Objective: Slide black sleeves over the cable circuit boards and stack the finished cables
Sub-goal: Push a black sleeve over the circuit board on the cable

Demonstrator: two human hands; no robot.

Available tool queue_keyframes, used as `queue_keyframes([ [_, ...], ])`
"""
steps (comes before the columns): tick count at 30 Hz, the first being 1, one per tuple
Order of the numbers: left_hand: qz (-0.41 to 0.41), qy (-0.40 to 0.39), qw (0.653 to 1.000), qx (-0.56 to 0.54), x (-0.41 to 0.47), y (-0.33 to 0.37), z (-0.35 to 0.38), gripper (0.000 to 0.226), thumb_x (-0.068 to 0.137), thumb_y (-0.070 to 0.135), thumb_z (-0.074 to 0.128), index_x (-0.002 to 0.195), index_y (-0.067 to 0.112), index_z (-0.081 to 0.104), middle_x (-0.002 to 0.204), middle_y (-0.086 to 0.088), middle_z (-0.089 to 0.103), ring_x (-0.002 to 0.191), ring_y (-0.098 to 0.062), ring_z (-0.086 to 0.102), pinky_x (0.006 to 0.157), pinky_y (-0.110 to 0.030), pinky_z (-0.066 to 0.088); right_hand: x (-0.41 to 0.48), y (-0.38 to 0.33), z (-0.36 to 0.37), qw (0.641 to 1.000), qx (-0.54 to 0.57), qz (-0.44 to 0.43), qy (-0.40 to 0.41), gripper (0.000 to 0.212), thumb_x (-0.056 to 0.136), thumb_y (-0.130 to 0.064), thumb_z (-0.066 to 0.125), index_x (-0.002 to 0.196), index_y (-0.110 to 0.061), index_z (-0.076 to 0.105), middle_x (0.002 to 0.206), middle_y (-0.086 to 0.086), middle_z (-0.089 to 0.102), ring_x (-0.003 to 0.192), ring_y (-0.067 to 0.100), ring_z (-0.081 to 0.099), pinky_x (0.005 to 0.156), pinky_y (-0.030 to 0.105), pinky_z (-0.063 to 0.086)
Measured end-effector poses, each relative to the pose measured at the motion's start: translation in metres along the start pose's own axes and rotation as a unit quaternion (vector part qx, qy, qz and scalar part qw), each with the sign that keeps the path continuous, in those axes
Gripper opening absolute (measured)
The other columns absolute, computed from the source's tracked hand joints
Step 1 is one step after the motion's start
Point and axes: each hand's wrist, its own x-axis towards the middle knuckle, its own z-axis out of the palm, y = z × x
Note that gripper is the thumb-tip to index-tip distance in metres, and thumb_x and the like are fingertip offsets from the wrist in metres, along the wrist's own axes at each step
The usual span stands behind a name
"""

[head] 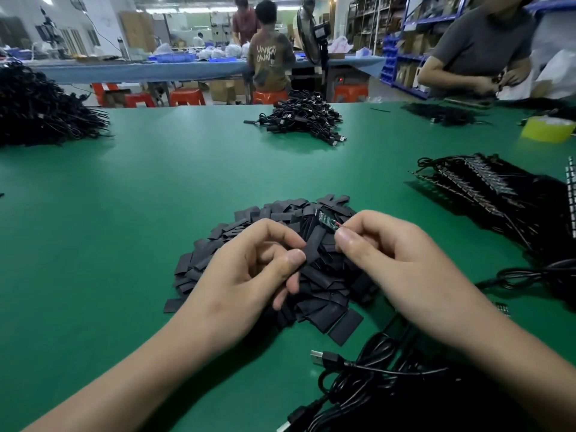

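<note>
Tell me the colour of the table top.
The table top is green; head view shows it.

The only legible writing stood on the back of a brown shirt (pixel 271 62) worn by a person seated at the far counter (pixel 124 71), pale letters reading "UNKN" over "OWN", while the circuit board (pixel 325 220) bore print too small to read.
</note>
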Motion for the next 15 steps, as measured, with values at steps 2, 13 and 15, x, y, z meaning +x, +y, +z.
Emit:
queue_keyframes([
  [2, 0.002, -0.001, 1.000, -0.007, -0.0008, -0.0010, 0.0022, 0.005, 0.094, 0.027, 0.061, 0.097, 0.022, 0.062, 0.064, 0.000, 0.063, 0.048, -0.012, 0.048, 0.054, -0.019, 0.043, -0.0004, 0.0005, 0.0047, 0.999, 0.039, 0.023, -0.030, 0.041, 0.084, -0.059, 0.060, 0.091, -0.019, 0.066, 0.077, 0.010, 0.068, 0.070, 0.009, 0.056, 0.076, 0.044, 0.054],
  [13, 0.115, 0.063, 0.962, 0.239, -0.0063, 0.0001, 0.0019, 0.023, 0.076, 0.041, 0.083, 0.094, 0.037, 0.070, 0.081, 0.021, 0.069, 0.062, -0.004, 0.062, 0.063, -0.011, 0.047, 0.0005, 0.0078, 0.0118, 0.997, 0.038, 0.044, -0.041, 0.035, 0.083, -0.050, 0.060, 0.092, -0.018, 0.070, 0.082, 0.018, 0.067, 0.071, 0.012, 0.055, 0.074, 0.048, 0.052],
  [15, 0.112, 0.089, 0.958, 0.247, -0.0050, 0.0026, -0.0003, 0.021, 0.075, 0.040, 0.084, 0.092, 0.036, 0.074, 0.082, 0.025, 0.071, 0.067, -0.003, 0.065, 0.066, -0.012, 0.049, 0.0011, 0.0069, 0.0100, 0.998, 0.040, 0.031, -0.029, 0.039, 0.086, -0.057, 0.056, 0.092, -0.021, 0.071, 0.064, -0.001, 0.060, 0.062, 0.002, 0.051, 0.062, 0.031, 0.043],
])
